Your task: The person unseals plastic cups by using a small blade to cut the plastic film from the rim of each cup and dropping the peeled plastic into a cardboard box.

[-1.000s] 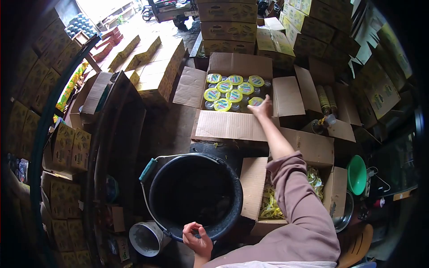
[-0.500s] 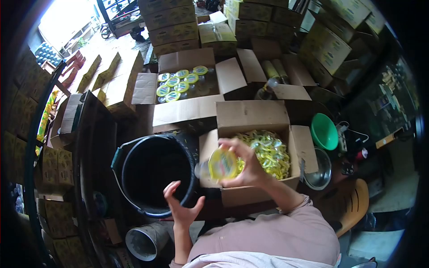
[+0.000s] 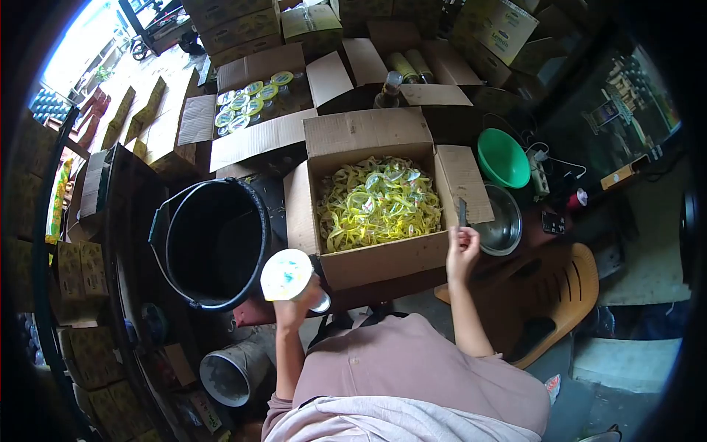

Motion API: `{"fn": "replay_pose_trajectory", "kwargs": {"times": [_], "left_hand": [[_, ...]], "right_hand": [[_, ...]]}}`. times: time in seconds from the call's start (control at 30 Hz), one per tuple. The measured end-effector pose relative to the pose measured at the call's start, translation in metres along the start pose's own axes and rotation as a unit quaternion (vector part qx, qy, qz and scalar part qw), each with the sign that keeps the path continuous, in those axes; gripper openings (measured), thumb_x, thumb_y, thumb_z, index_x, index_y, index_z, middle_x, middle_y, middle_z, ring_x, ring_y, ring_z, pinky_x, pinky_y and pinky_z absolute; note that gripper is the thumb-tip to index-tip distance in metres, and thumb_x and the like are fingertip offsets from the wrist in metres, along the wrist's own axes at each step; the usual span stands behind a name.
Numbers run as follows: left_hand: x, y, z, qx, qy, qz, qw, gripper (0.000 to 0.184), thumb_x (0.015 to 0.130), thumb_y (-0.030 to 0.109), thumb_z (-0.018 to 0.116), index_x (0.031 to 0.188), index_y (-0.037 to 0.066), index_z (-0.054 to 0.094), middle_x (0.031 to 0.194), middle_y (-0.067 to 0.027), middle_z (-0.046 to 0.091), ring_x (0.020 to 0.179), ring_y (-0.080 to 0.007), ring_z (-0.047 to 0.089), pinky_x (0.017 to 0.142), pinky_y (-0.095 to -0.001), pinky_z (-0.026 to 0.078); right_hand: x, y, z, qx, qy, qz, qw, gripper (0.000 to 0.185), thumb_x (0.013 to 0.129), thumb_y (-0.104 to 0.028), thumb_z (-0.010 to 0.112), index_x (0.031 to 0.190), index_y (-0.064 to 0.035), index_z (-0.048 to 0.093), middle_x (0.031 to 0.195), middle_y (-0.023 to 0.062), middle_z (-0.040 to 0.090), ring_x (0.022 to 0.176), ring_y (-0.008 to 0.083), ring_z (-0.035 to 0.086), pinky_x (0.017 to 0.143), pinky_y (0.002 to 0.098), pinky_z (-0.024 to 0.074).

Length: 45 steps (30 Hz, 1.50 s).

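Note:
My left hand [image 3: 294, 306] is wrapped round a lidded plastic cup [image 3: 286, 275], its pale round lid facing up, just right of the black bucket [image 3: 218, 243]. My right hand [image 3: 463, 254] pinches a small dark blade [image 3: 462, 212] that points upward, at the front right corner of an open cardboard box [image 3: 383, 267]. Yellow and clear plastic strips [image 3: 379, 202] fill that box. Farther back on the left, lidded cups [image 3: 250, 101] with yellow rims stand in a second open box [image 3: 264, 141].
On the right are a green bowl [image 3: 504, 158], a metal bowl [image 3: 503, 221] and an orange-brown chair [image 3: 549, 295]. A grey bucket [image 3: 234, 374] stands low on the left. Stacked cartons [image 3: 239, 33] rise at the back, near a bottle [image 3: 388, 90].
My right hand took a cup from the back box and brought it closer. The cup is now in my left hand, and my right hand has moved right and holds the blade.

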State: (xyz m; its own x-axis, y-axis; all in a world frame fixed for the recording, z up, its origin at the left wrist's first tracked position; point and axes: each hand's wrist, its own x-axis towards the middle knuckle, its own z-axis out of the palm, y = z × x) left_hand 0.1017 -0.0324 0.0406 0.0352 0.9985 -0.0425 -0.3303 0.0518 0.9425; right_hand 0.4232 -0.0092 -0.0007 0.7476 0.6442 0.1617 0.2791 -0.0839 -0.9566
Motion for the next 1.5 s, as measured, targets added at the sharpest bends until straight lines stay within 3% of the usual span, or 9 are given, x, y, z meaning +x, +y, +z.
{"fn": "replay_pose_trajectory", "kwargs": {"times": [0.23,0.4,0.5,0.53,0.6,0.73,1.07,1.27,1.5], "left_hand": [[0.013,0.045,-0.043,-0.078,0.095,0.151,0.981,0.05,0.075,0.029,0.063,0.112,0.0,0.044,0.097,-0.0107,0.052,0.087,-0.0196,0.055,0.078,-0.0323,0.048],[0.037,0.061,-0.1,0.08,0.223,0.219,0.946,0.039,0.08,0.015,0.06,0.114,-0.001,0.047,0.105,-0.011,0.056,0.091,-0.0179,0.057,0.081,-0.0314,0.046],[0.048,0.066,-0.129,0.18,0.243,0.197,0.933,0.04,0.077,0.011,0.064,0.112,-0.001,0.048,0.102,-0.0095,0.058,0.089,-0.0144,0.058,0.081,-0.0281,0.045],[0.052,0.065,-0.137,0.217,0.237,0.195,0.927,0.041,0.077,0.011,0.064,0.112,0.0,0.048,0.103,-0.0093,0.058,0.091,-0.0149,0.058,0.082,-0.0281,0.044],[0.058,0.066,-0.149,0.293,0.224,0.188,0.911,0.042,0.076,0.01,0.064,0.113,0.001,0.049,0.103,-0.009,0.059,0.094,-0.0158,0.057,0.085,-0.0279,0.043],[0.077,0.054,-0.171,0.264,0.191,0.22,0.919,0.045,0.074,0.003,0.064,0.114,0.001,0.045,0.101,-0.0086,0.059,0.092,-0.0147,0.057,0.083,-0.0269,0.043],[0.075,0.053,-0.158,0.353,0.195,0.264,0.876,0.054,0.064,0.002,0.072,0.109,0.003,0.042,0.1,-0.0087,0.053,0.092,-0.0168,0.052,0.084,-0.0282,0.041],[0.074,0.055,-0.153,0.355,0.171,0.27,0.878,0.055,0.061,0.003,0.075,0.105,0.003,0.041,0.095,-0.0105,0.056,0.086,-0.0211,0.056,0.08,-0.0296,0.044],[0.073,0.059,-0.153,0.402,0.127,0.256,0.87,0.068,0.054,0.003,0.077,0.11,0.005,0.038,0.099,-0.0132,0.055,0.093,-0.0265,0.057,0.08,-0.0325,0.046]], "right_hand": [[0.057,0.095,-0.014,0.092,-0.016,0.211,0.973,0.067,0.075,-0.012,0.068,0.123,0.0098,0.028,0.096,0.0109,0.058,0.086,0.0156,0.055,0.08,0.0257,0.0419],[0.057,0.097,-0.023,0.142,0.025,0.214,0.966,0.054,0.07,0.001,0.065,0.118,0.0081,0.039,0.093,0.012,0.06,0.083,0.0165,0.057,0.077,0.0262,0.043],[0.055,0.103,-0.028,0.15,0.005,0.225,0.963,0.044,0.071,-0.013,0.067,0.114,-0.0117,0.054,0.086,-0.0055,0.059,0.063,0.0026,0.047,0.047,0.0176,0.0254],[0.049,0.077,-0.026,0.172,0.031,0.243,0.954,0.036,0.073,-0.002,0.063,0.108,-0.0017,0.055,0.091,0.0011,0.06,0.072,0.0065,0.052,0.061,0.0199,0.0391],[0.04,0.048,-0.02,0.221,0.048,0.281,0.933,0.035,0.075,-0.005,0.063,0.109,-0.0097,0.057,0.083,-0.0048,0.058,0.064,0.0029,0.046,0.055,0.0186,0.0336],[0.027,0.018,0.019,0.466,-0.052,0.331,0.819,0.022,0.075,-0.007,0.064,0.094,-0.017,0.057,0.073,-0.008,0.055,0.06,0.0042,0.047,0.051,0.0208,0.0307],[-0.085,-0.09,0.146,0.423,-0.437,0.327,0.724,0.039,0.074,0.005,0.06,0.109,-0.0089,0.051,0.086,0.0021,0.055,0.077,0.0121,0.057,0.069,0.0235,0.0478],[-0.118,-0.119,0.193,0.319,-0.539,0.182,0.758,0.033,0.077,0.003,0.061,0.107,-0.0054,0.052,0.091,0.0035,0.055,0.082,0.0106,0.056,0.075,0.0224,0.0465],[-0.137,-0.188,0.212,0.099,-0.506,-0.342,0.786,0.03,0.072,0.001,0.06,0.101,-0.0059,0.061,0.071,0.009,0.058,0.064,0.019,0.057,0.06,0.0284,0.0445]]}}
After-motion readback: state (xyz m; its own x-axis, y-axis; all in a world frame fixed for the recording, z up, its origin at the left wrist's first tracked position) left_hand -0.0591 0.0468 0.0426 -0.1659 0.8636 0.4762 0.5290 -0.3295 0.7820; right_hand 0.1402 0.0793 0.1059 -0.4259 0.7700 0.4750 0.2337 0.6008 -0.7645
